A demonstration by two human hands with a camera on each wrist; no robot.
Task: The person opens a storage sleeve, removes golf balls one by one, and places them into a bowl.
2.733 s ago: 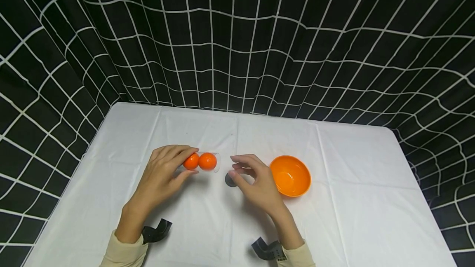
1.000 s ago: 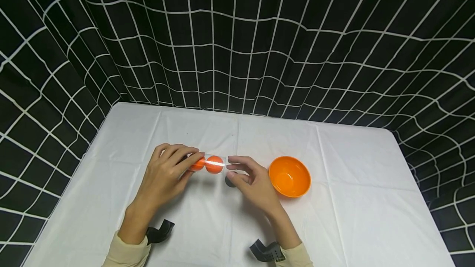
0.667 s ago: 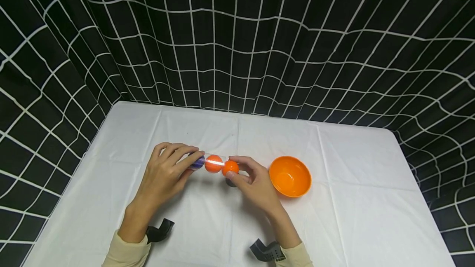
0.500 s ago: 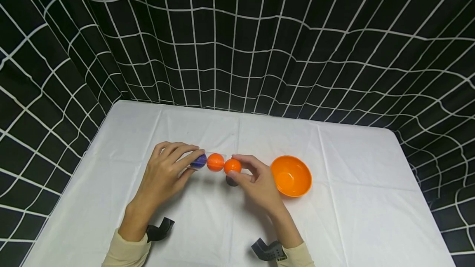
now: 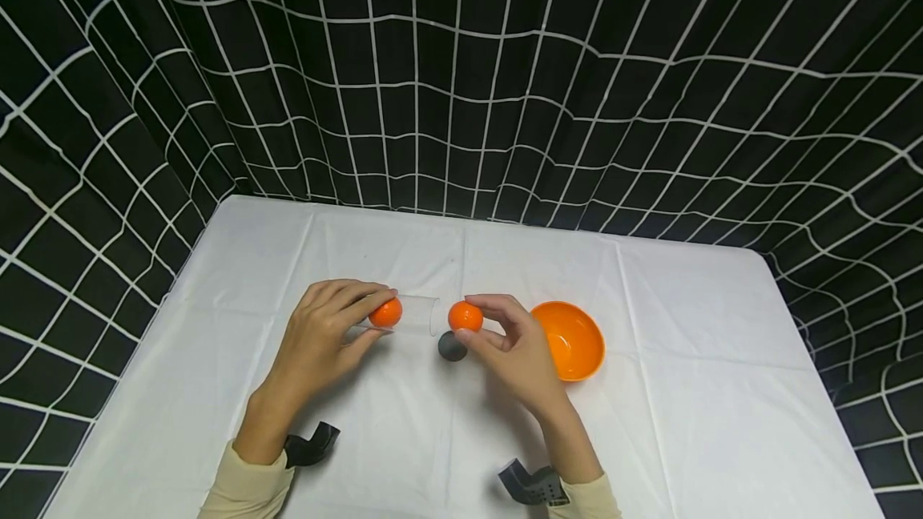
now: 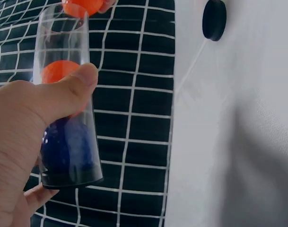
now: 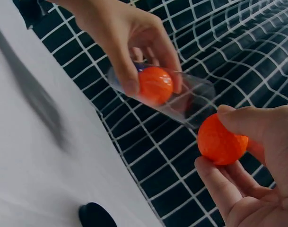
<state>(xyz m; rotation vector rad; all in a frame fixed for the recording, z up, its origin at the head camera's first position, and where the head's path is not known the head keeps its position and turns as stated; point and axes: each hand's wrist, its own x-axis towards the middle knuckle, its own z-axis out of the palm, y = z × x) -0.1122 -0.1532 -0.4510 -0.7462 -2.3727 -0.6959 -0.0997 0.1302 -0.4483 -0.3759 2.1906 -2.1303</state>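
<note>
Along the far side, from the head camera, a black curtain (image 5: 472,158) with wavy white grid lines hangs behind a table (image 5: 721,391) spread with creased white cloth. Right of the middle sits an orange bowl (image 5: 582,347), partly hidden by the right hand (image 5: 522,351); a black disc (image 5: 453,347) lies to its left. Both forearms come from the near edge in pale sleeves (image 5: 245,483). The left hand (image 5: 317,331) has fingers and thumb curled round a clear tube (image 5: 420,316), its open end facing right, an orange ball (image 5: 385,312) inside. The right hand pinches a second orange ball (image 5: 465,317) between thumb and fingers, just right of that open end, apart from it.

From the left wrist, the thumb lies across the tube's wall; a blue ball (image 6: 65,144) rests beside the tube's dark closed end.

From the right wrist, thumb and fingertips grip the loose ball from opposite sides.
</note>
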